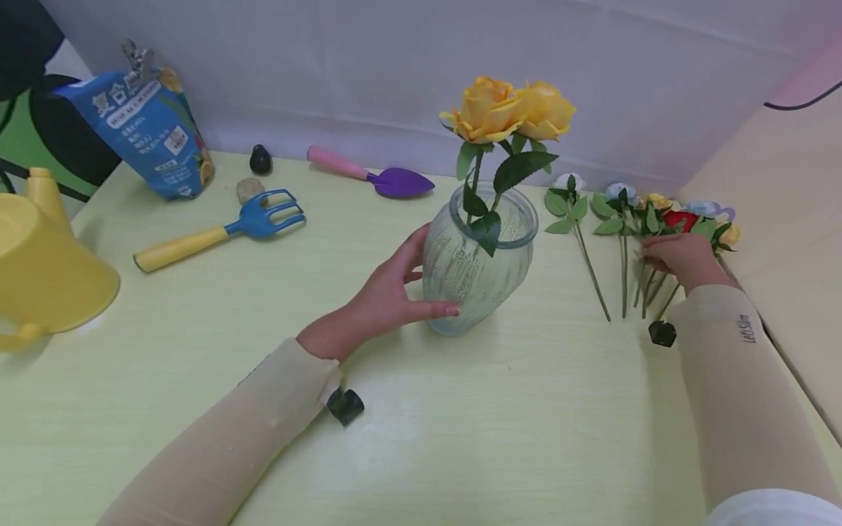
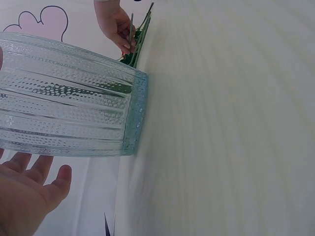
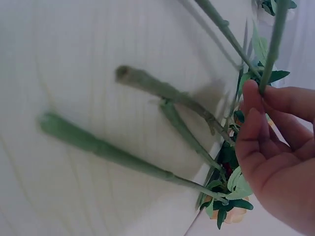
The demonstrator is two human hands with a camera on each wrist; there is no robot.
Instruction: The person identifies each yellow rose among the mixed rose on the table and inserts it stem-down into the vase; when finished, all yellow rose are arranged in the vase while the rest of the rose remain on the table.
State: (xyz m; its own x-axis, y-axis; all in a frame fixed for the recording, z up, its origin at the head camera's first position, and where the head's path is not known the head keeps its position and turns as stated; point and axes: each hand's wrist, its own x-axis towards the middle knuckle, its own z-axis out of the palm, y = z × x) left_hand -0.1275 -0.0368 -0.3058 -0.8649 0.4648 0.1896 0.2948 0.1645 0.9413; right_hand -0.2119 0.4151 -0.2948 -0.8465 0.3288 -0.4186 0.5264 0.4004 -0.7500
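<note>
While your left hand (image 1: 388, 288) is cupping the side of the glass vase (image 1: 470, 292), curving around it, your right hand (image 1: 684, 257) is pinching a green flower stem (image 3: 274, 44). Two yellow roses (image 1: 487, 111) are standing in the vase on the table (image 1: 421, 453), and other flowers (image 1: 681, 220) are lying to its right, close about your right hand.

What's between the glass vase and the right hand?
Head view: a white flower nearer the glass vase, then a pale blue flower nearer the right hand.
</note>
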